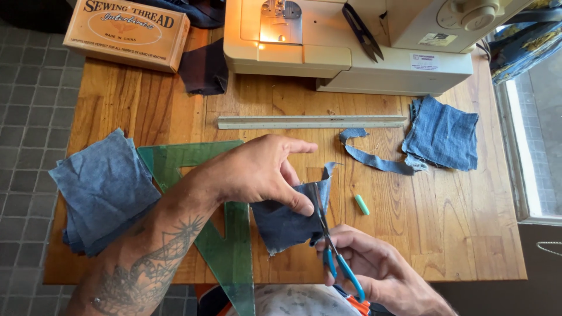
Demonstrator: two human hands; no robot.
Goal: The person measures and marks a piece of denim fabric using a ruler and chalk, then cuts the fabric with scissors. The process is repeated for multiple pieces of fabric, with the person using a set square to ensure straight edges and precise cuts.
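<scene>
**Denim square under the scissors**

Head view, lower centre: left hand (260, 172) pinches a dark denim piece (287, 219) by its upper edge, thumb and fingers closed on the cloth. Right hand (374, 266) grips blue-handled scissors (328, 237), blades partly into the cloth's right side. Step: trimming, apparently mid-cut. The next move calls for steady tension along the edge. Nearby: green triangle ruler (225, 246), chalk (362, 204), denim stack (102, 190) at left.

Sewing machine (351, 44) sits at the table's (445, 234) far edge, snips (363, 32) resting on it. Ruler (310, 122) lies just before it, denim stack (102, 190) left, squares (442, 133) right, chalk (362, 204) between.
</scene>
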